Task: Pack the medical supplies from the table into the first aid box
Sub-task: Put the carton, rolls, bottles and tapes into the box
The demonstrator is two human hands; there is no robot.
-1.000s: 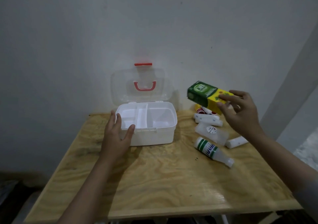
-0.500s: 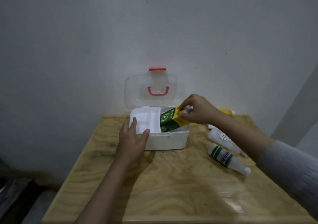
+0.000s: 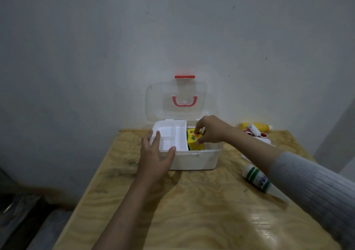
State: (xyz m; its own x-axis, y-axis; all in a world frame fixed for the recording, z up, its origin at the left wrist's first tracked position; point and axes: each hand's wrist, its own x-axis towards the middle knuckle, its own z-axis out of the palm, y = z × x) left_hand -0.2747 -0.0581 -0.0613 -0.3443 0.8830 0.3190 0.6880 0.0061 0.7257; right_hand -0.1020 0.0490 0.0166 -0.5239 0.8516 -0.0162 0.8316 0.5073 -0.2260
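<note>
— Since the yellow-and-green carton is already down in the right compartment of the first aid box, at the middle of the frame, why is the right hand on it?

— My guess is it is seating the carton. The fingers are pinched together on the top edge, pressing or steadying it against the divider, so I would say the carton is placed but not let go.

— And the left hand?

— It lies spread apart over the near left corner of the box, thumb on the front rim, clamped on nothing. Probably it braces the light plastic box so it does not slide. The left compartments look empty, and the clear lid stands upright behind, leaning toward the wall.

— What is left to pack?

— At the right of the frame, a white bottle with green bands lies on its side, partly under the right forearm. Further back, at centre right, sits a cluster: a yellow bottle and small white tubes with red parts; details are too small to tell.

— The setting?

— A pale plywood worktop, glossy at lower right, against a bare grey wall in dim light.
</note>
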